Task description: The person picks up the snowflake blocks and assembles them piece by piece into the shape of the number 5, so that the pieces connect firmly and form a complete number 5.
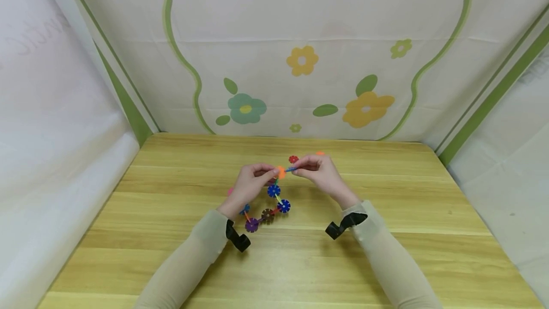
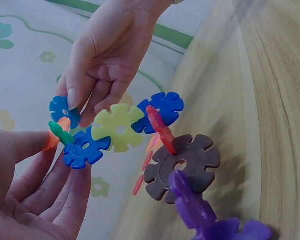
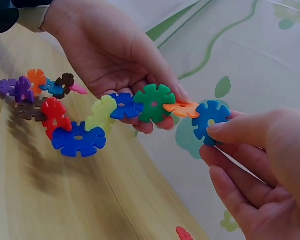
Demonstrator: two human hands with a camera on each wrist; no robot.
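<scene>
Between finger and thumb, my left hand point(image 1: 250, 184) pinches an orange notched flower disc point(image 3: 180, 108), the end of a linked chain. My right hand point(image 1: 320, 174) pinches a blue notched disc point(image 3: 205, 111), its edge meeting the orange disc's edge. From the orange one the chain runs through a green disc point(image 3: 155, 94), a dark blue disc point(image 3: 124, 111), a yellow disc point(image 2: 119, 117), another blue disc point(image 3: 79, 146), a red disc point(image 2: 161, 128) and a brown disc point(image 2: 195, 155). Purple discs point(image 1: 251, 225) follow. In the head view my left hand and wrist partly cover the chain's far end.
Beyond the hands on the wooden table point(image 1: 407, 213) lie a loose red disc point(image 1: 293, 159) and an orange piece point(image 1: 320, 153), partly behind my right hand. A flower-printed cloth point(image 1: 257, 61) rises at the table's back edge, with white cloth on both sides.
</scene>
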